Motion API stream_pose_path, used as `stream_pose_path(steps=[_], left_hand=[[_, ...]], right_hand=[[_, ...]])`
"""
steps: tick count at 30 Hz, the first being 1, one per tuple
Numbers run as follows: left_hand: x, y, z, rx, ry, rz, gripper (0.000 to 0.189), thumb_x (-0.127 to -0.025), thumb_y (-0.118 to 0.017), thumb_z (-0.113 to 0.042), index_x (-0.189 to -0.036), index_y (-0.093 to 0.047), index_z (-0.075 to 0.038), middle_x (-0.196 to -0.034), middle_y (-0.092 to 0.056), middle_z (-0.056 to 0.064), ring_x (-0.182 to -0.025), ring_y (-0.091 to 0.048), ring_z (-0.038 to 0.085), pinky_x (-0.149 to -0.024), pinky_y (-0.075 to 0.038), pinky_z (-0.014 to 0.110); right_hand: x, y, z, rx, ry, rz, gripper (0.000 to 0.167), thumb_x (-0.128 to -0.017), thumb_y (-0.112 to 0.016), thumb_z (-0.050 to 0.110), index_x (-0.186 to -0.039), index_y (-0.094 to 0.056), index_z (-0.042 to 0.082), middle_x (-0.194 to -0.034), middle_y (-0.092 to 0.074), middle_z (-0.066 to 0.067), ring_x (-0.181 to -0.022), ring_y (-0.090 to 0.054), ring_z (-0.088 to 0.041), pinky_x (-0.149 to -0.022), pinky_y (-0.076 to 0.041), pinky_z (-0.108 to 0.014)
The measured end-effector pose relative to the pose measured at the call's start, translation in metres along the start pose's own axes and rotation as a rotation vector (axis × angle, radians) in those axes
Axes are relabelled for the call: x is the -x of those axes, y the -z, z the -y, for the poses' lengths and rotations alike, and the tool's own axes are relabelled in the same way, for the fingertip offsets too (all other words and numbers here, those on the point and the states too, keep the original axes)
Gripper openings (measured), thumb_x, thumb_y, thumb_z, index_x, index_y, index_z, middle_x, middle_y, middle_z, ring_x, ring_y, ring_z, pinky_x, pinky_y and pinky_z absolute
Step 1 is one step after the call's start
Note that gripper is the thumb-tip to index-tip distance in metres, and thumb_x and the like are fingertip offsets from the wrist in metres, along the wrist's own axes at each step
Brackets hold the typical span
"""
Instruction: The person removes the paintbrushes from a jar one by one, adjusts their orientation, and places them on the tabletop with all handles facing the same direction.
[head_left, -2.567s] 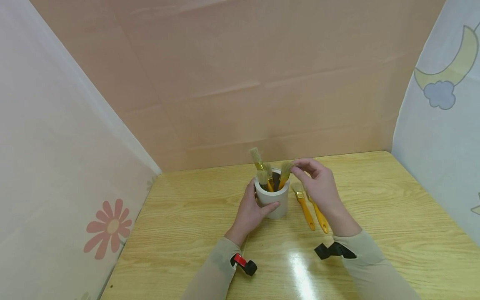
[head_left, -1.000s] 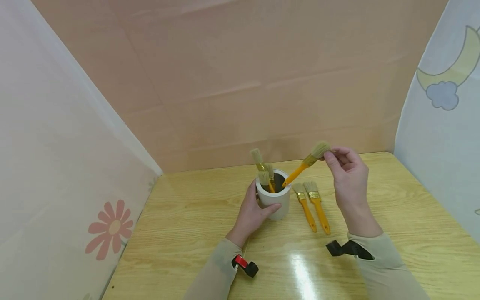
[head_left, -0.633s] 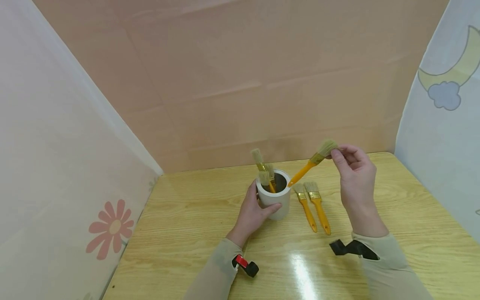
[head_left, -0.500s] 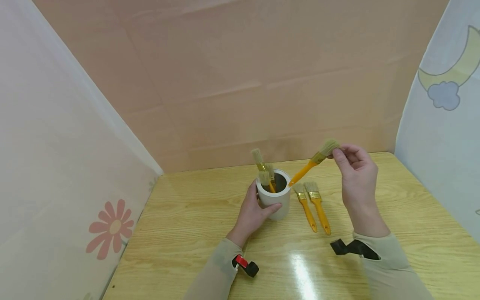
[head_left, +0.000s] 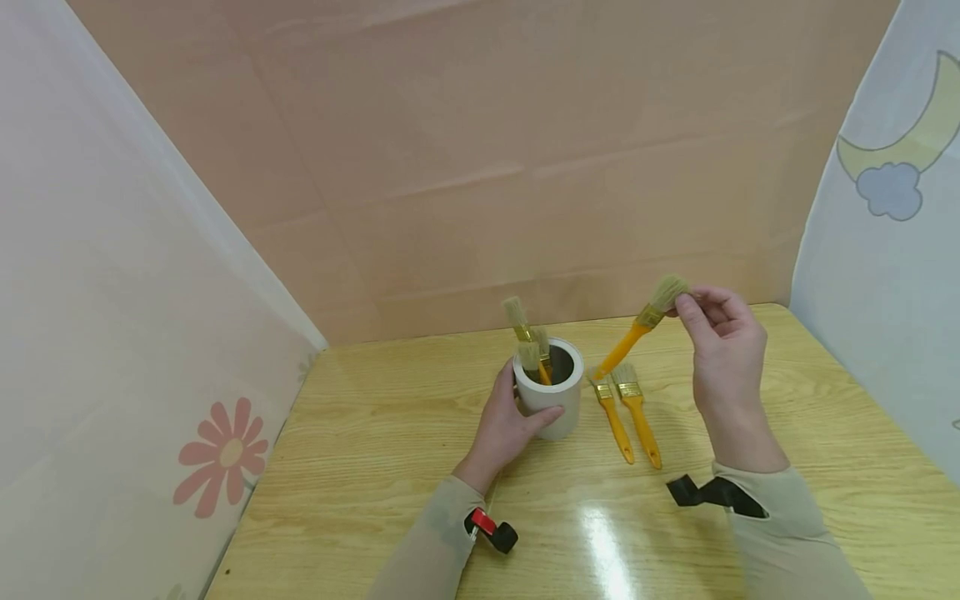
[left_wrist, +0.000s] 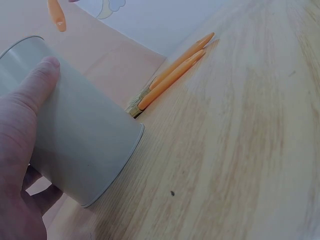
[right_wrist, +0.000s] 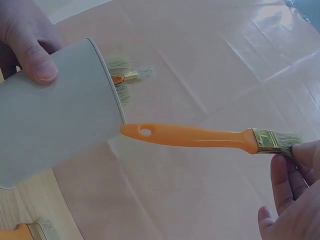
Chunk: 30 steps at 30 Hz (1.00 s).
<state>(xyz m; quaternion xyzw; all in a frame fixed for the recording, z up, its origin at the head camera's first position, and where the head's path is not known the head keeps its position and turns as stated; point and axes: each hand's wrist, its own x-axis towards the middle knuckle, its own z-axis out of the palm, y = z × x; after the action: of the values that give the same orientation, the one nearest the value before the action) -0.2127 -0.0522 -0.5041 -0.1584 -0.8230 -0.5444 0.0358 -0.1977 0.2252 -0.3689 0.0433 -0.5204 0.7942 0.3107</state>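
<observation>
My left hand (head_left: 504,423) grips a pale grey cylindrical cup (head_left: 557,410), thumb across its front and fingers round the far side. Several paintbrushes (head_left: 528,354) stand bristles-up in the cup, leaning toward its left. To the right of the cup, my right hand (head_left: 723,342) pinches another paintbrush (right_wrist: 200,136) by its bristles. This brush slants in the air, its orange handle pointing down-left, past the rim and outside the cup. Below it on the table lie two orange-handled paintbrushes (head_left: 617,429) (head_left: 643,429) side by side, bristles toward the back.
The wood-grain table (head_left: 375,500) reaches back to a plain brownish backdrop (head_left: 450,167). A white sheet with a pink flower (head_left: 225,454) hangs on the left, another with a moon and cloud (head_left: 888,190) on the right. Black wrist mounts (head_left: 491,531) sit on both sleeves.
My right hand has drawn the paintbrush up out of the cup and moved right, the handle end passing over the rim. The left hand and cup have stayed nearly still.
</observation>
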Motion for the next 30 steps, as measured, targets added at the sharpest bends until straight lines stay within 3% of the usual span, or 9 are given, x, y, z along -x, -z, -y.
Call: stream_pose_path(steps=[11,19,30], left_hand=[[0.001,0.001,0.001,0.006,0.000,-0.004,0.108,-0.090,-0.094,-0.045,-0.174,-0.028,-0.025,-0.161,-0.048,-0.007,-0.147,-0.051,0.015,-0.121,-0.046,0.048],[0.001,0.001,0.000,0.001,-0.003,-0.009,0.108,-0.090,-0.094,-0.047,-0.173,-0.029,-0.026,-0.161,-0.047,-0.008,-0.147,-0.050,0.013,-0.121,-0.045,0.046],[-0.001,-0.004,-0.003,-0.006,0.008,-0.010,0.105,-0.089,-0.095,-0.048,-0.171,-0.032,-0.032,-0.159,-0.048,-0.011,-0.144,-0.052,0.012,-0.120,-0.046,0.046]], right_hand=[[-0.008,0.009,-0.006,0.031,-0.040,-0.001,0.010,-0.102,-0.073,-0.007,-0.112,-0.072,-0.009,-0.098,-0.074,-0.009,-0.087,-0.068,-0.021,-0.093,-0.059,-0.023],[-0.012,0.017,-0.014,0.120,-0.105,0.025,0.012,-0.102,-0.077,-0.002,-0.114,-0.073,-0.005,-0.096,-0.071,-0.006,-0.086,-0.067,-0.017,-0.085,-0.059,-0.018],[-0.021,0.046,-0.029,0.279,-0.184,0.130,0.016,-0.106,-0.073,0.006,-0.122,-0.073,0.002,-0.102,-0.071,0.003,-0.093,-0.068,-0.010,-0.085,-0.057,-0.012]])
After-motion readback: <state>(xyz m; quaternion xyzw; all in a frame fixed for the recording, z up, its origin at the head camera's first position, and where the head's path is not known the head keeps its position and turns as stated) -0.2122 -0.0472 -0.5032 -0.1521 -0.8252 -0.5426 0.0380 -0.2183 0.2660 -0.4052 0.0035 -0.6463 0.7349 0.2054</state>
